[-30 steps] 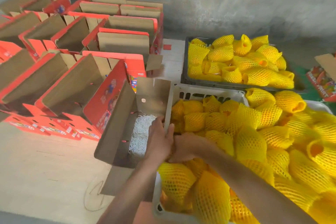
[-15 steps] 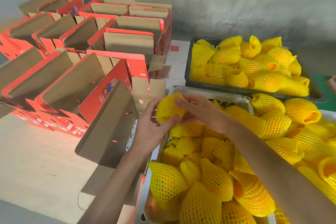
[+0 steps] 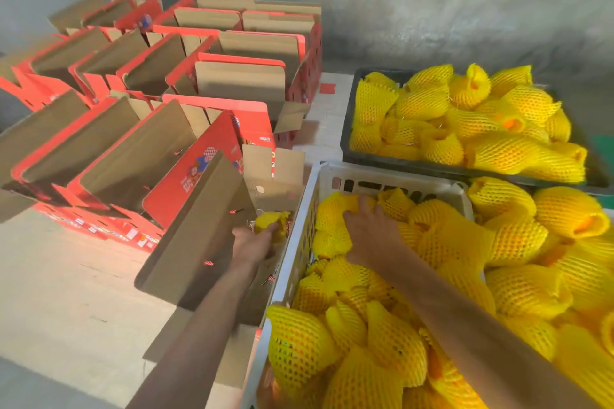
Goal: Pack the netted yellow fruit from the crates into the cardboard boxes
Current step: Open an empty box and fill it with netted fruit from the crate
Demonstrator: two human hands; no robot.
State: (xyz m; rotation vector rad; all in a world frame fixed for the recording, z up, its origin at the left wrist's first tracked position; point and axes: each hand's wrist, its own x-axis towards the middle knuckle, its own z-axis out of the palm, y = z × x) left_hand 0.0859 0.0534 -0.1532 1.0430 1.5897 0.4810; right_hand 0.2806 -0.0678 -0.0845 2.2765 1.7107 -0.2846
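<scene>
In the white crate (image 3: 392,176), heaped with netted yellow fruit (image 3: 518,289), the right hand (image 3: 372,236) lies palm down, fingers curled over one piece at the far end. Beside the crate's left wall stands the open cardboard box (image 3: 199,236) (flaps raised), and inside it the left hand (image 3: 254,244) grips a single netted fruit (image 3: 270,221), arm stretched down into the box. Half a second ago both hands held that fruit together above the crate rim; now it sits low in the box, and the right hand has gone back to the pile.
</scene>
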